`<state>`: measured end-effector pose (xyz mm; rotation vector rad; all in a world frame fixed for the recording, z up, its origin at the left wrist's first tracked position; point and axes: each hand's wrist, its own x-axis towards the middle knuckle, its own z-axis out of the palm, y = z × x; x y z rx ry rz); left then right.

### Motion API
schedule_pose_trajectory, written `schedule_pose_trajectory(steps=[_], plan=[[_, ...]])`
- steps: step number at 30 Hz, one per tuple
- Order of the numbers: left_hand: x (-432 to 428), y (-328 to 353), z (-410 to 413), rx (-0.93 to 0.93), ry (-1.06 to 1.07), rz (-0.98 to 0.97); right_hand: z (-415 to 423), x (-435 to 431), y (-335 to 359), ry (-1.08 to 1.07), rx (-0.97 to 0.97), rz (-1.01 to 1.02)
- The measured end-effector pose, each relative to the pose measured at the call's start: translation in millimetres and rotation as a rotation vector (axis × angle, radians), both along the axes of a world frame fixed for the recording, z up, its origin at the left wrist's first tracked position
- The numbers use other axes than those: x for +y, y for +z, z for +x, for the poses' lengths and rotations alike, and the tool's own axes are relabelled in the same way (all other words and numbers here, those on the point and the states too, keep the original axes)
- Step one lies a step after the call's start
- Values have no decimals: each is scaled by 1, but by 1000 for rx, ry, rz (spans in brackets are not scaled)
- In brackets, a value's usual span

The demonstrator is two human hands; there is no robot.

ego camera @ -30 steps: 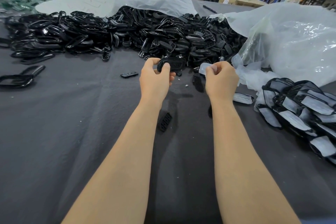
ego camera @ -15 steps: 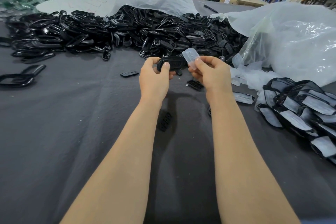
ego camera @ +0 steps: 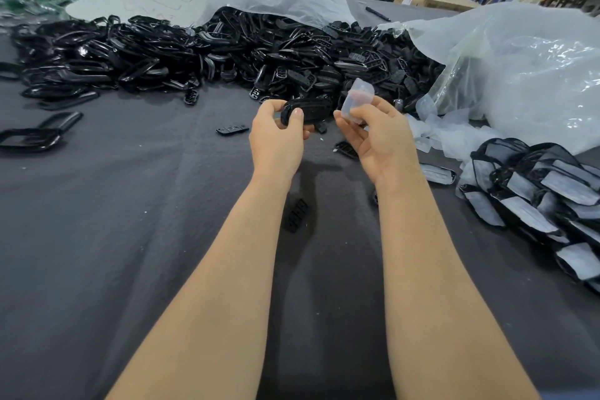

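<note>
While the left hand [ego camera: 276, 143] grips 1 black shell [ego camera: 311, 110] above the surface [ego camera: 130, 237], fingers [ego camera: 296, 115] curled round it, the right hand [ego camera: 383, 140] pinches 1 translucent pad [ego camera: 357, 97] just beside it, not yet joined. Fitting is judged pending; finished pieces [ego camera: 532, 191] lie at right, and a large loose heap [ego camera: 194, 52] awaits.

plastic-shell heap [ego camera: 227, 52] at rear of table cloth [ego camera: 97, 237] | plastic bag [ego camera: 519, 75] right of heap | covered-shell stack [ego camera: 535, 198] before bag | held shell [ego camera: 311, 109] just left of film piece [ego camera: 357, 101], before heap | button insert [ego camera: 297, 214] on cloth between forearms
</note>
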<state>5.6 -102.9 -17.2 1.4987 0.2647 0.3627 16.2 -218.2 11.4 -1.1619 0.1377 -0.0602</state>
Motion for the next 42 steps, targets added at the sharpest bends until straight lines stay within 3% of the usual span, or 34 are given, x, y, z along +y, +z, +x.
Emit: schedule_pose_trajectory(steps=[13,19,24,30,32,34,36,42], plan=[[0,1,0,-1,-12,-22,7,-2,-9,-168,-74,-254],[1,2,-1,-21,-17,-54,10,-3,-11,-227,-66,-199],[2,2,0,-23,-13,-84,9,-4,-12,-276,-84,-369],[2,0,1,-40,-1,-58,3,8,1,-39,-130,36],[2,-1,1,-47,-14,-39,1,17,0,-7,-162,-89],[1,-1,2,-62,-25,-29,0,25,-4,-76,-211,-378],[1,-1,1,-79,-36,-26,0,31,-10,-152,-256,-543],[-1,-1,1,-89,-63,17,0,36,-17,-275,-254,-540]])
